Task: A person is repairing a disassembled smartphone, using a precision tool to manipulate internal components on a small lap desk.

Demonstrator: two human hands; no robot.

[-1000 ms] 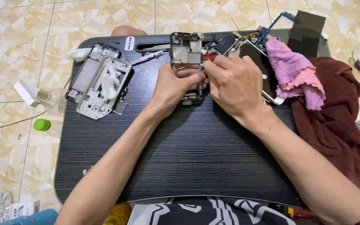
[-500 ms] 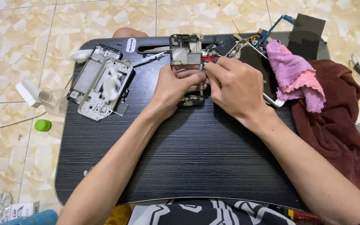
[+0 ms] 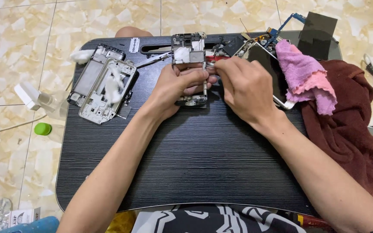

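Note:
A phone frame (image 3: 189, 54) with bare metal and circuit parts stands up off the black lap table (image 3: 195, 164), gripped round its middle by my left hand (image 3: 175, 88). My right hand (image 3: 244, 88) is pressed against the frame's right edge with its fingers pinched together; something thin may be in the fingertips, but it is too small to tell. Both hands touch each other at the frame.
Two more phone frames (image 3: 104, 86) lie at the table's left with white cotton bits on them. Tweezers (image 3: 154, 60), a phone with a dark screen (image 3: 269, 71), a pink cloth (image 3: 305, 75) and a maroon towel (image 3: 350, 129) lie around. A green cap (image 3: 42, 128) is on the tiled floor.
Hardly anything moved. My right hand's fingers have shifted slightly along the frame's right edge, and my left hand keeps its hold.

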